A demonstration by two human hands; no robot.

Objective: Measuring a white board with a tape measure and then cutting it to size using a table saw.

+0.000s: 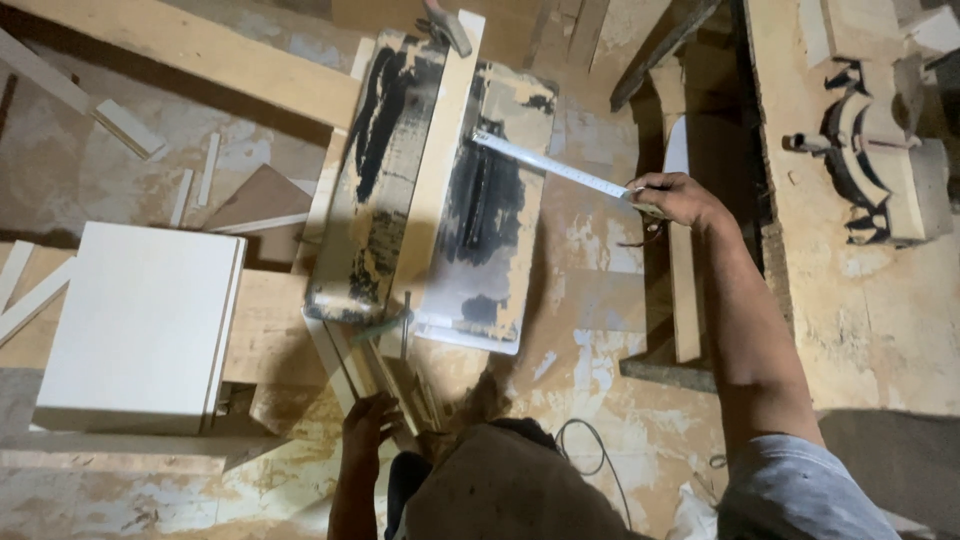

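Observation:
My right hand (672,198) grips one end of a long metal ruler (550,166) that reaches left onto a worn board with black paint patches (490,215). A pale wooden strip (437,180) lies lengthwise across the boards, beside a second black-stained board (375,190). My left hand (368,422) is low in the view, closed on the near end of several stacked wooden strips (372,365) below the boards. The fingers of that hand are partly hidden in shadow.
A white box-shaped panel (140,325) sits at the left on wooden planks (265,325). Offcuts litter the dusty floor (590,300). A clamp (445,28) sits at the strip's far end. A workbench with carved wooden pieces (870,160) stands at the right. A cable (585,455) loops near my knees.

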